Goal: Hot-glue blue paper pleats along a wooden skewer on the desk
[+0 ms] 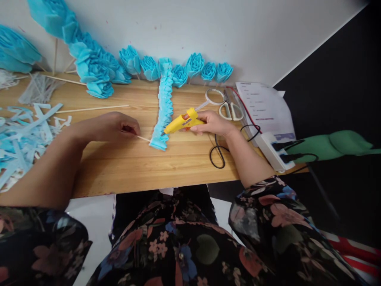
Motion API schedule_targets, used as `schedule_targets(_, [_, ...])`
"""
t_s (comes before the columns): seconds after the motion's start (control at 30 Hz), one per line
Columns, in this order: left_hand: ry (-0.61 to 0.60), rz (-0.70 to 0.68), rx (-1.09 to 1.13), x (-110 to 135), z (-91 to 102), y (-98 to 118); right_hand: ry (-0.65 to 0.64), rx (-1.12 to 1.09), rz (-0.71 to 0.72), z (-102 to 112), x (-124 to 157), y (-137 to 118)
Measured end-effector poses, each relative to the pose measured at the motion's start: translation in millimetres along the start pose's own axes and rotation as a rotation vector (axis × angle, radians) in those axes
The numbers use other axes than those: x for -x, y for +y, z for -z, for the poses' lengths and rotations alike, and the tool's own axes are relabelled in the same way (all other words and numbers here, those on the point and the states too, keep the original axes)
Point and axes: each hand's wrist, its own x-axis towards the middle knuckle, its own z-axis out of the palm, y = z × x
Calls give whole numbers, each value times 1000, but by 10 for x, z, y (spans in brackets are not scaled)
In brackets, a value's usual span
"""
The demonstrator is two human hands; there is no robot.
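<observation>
The pleated blue strip (165, 101) lies lengthwise on the wooden table (119, 171), its near end between your two hands. Your left hand (117, 125) is to the left of that near end, back of the hand up, knuckles arched and fingers curled inward toward the strip. Your left fingertips are pressed together on a thin stick (144, 138), which points rightward and slightly toward you, its far tip meeting the strip's near end. Your left forearm comes in low from the near left of the strip, and the wrist bends so the hand turns across toward it.

Your right hand (212, 122) is to the right of the strip, your forearm slanting up from the near right. Its fingers are wrapped around the handle of the yellow glue gun (181, 121), which you hold tipped so the nozzle angles down and left over the strip's near end; you cannot tell from here whether the nozzle touches the pleats. Both floral sleeves (268, 214) leave your forearms bare.

Blue flowers (195, 64) stand beyond the strip along the wall, scissors (231, 112) lie to its right, and paper scraps (18, 139) lie well to its left.
</observation>
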Motion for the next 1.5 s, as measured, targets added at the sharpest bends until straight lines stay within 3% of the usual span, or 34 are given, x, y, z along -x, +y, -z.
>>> schedule_targets(0.13, [-2,17,-1,3,5,2,37,-62,42,13,6,32])
schedule_targets(0.47, [-15,12,-8,-2,1,-22,-31,38,-41,-42,-6,-99])
schedule_targets(0.7, [8,-1,-12,-16,-27,-55,-11,26,14,-8,9,-72])
schedule_targets(1.03, [12,24,-16,-22,-27,-45,-53,50,-34,-23,-3,-69])
schedule_targets(1.27, [5,14,-16,-23,-25,-47,40,-58,38,32,7,37])
schedule_targets(1.5, [20,-1,-4,-19,-17,-13,-13,66,-42,-11,2,-66])
